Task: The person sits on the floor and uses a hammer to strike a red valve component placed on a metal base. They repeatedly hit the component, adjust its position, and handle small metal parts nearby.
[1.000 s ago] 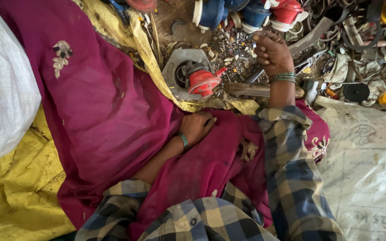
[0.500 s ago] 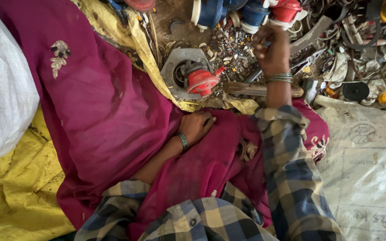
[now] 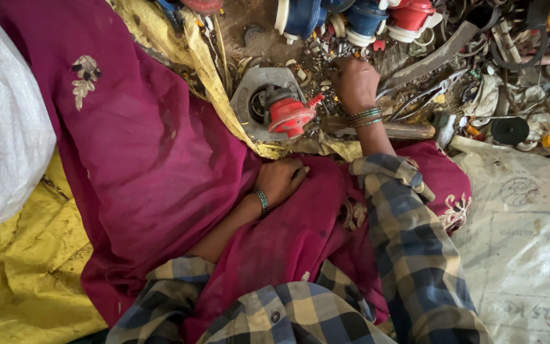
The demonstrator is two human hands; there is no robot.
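Observation:
My right hand [image 3: 355, 83] reaches forward with its knuckles up and its fingers curled down into a heap of small metal scraps [image 3: 326, 60]; what the fingers hold is hidden. Bangles ring that wrist above a checked sleeve. My left hand [image 3: 281, 180], with a green bangle, rests loosely closed on the magenta cloth [image 3: 160, 165] over my lap, with nothing visible in it. Just left of the right hand lies a grey metal plate [image 3: 249, 95] carrying a red plastic part [image 3: 291, 116].
Blue and red plastic caps [image 3: 358, 16] lie at the top. A long metal bar [image 3: 437, 57], pliers [image 3: 424, 99], wires and dark round parts crowd the upper right. A white sack [image 3: 523, 216] lies right, another white sack [image 3: 1, 127] left, and yellow sheeting [image 3: 27, 267] below.
My right hand has moved forward and a little left, from near the bar into the scrap heap. My left hand has stayed on the cloth.

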